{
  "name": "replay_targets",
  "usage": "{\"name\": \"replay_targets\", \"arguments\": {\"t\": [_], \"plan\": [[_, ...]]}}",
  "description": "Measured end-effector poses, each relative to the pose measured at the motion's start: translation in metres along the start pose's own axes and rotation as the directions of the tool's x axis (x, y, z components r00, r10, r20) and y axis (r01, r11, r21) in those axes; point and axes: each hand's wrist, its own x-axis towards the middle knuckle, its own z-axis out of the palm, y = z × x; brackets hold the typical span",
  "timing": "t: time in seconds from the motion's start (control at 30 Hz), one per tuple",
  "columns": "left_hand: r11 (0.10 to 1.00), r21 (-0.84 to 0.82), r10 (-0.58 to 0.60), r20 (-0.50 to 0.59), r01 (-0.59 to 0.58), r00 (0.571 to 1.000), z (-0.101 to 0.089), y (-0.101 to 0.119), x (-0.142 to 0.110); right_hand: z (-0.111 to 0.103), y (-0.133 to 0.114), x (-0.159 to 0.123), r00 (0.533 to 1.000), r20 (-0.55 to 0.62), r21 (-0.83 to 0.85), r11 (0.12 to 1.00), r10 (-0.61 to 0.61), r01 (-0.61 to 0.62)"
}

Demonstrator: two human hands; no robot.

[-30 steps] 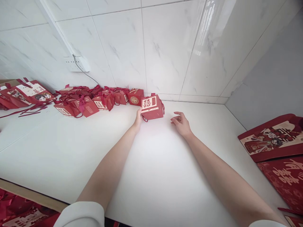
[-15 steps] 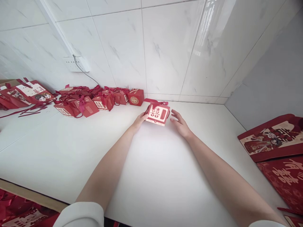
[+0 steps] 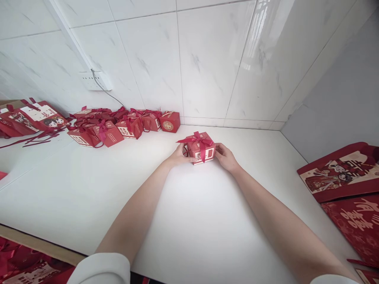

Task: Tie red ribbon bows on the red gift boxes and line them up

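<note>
A small red gift box [image 3: 200, 148] with a red ribbon bow on top stands upright on the white table [image 3: 189, 213], toward the far side. My left hand [image 3: 179, 154] grips its left side with the fingers against the front face. My right hand [image 3: 225, 156] holds its right side. Both forearms stretch out from white sleeves at the bottom edge.
A row of several similar red ribboned boxes [image 3: 124, 124] lines the tiled wall at the back left. Flat red printed bags [image 3: 32, 116] lie at the far left, and more red bags [image 3: 343, 173] lie at the right edge. A wall socket [image 3: 97, 81] with a cable sits above the row.
The box was tipped from lying on its side near the wall to standing upright with the bow on top, and drawn toward me. My right hand moved in and took hold of it.
</note>
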Motion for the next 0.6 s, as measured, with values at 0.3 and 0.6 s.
{"name": "replay_targets", "arguments": {"t": [0.3, 0.6], "plan": [[0.938, 0.305, 0.228, -0.175, -0.167, 0.958, 0.019, 0.019, -0.007, -0.004, 0.005, 0.005, 0.977, -0.197, 0.129, 0.99, 0.076, -0.051], [0.984, 0.051, 0.177, -0.135, -0.172, 0.975, 0.015, 0.001, 0.001, -0.008, 0.008, 0.008, 0.937, -0.308, 0.307, 0.949, 0.166, -0.067]]}}
